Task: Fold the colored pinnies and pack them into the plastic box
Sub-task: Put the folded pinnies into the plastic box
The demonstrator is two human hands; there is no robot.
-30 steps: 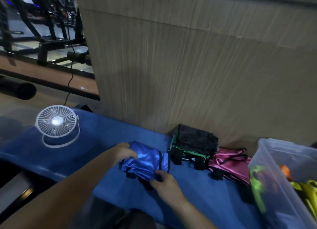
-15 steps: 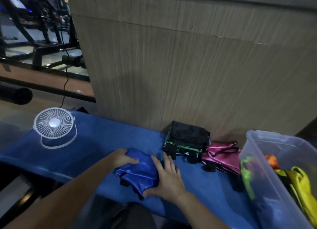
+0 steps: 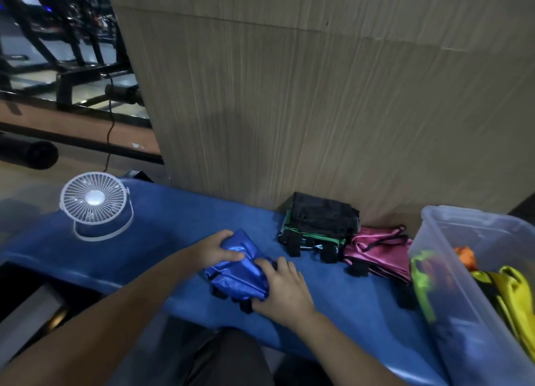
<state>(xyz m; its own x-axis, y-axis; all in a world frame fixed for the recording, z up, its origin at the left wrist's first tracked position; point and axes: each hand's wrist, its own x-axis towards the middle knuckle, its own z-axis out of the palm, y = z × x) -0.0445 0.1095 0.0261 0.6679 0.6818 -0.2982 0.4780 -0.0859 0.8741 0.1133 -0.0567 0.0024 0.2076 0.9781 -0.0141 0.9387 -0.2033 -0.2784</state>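
A blue pinny (image 3: 238, 267) is lying bunched into a small bundle on the blue surface (image 3: 162, 212), well to the left of the plastic box (image 3: 451, 229), and both hands are working on it. The left hand (image 3: 215, 248) is curling over the bundle's upper left end, its grip closing on the shiny fabric with the thumb lying across the top. The right hand (image 3: 282, 288) is cupping the bundle's lower right edge, fingers bending around the cloth and holding it. Between the bundle and the box, a folded black and green pinny (image 3: 321, 222) is sitting against the wooden wall (image 3: 318, 110), with a pink pinny (image 3: 379, 249) just beside it, close to the box's left wall. Inside the box, yellow (image 3: 515, 293), orange (image 3: 466, 257) and lime green (image 3: 421, 278) pinnies are lying loosely. Far to the left of the box, a white desk fan (image 3: 94, 204) is standing on the surface.
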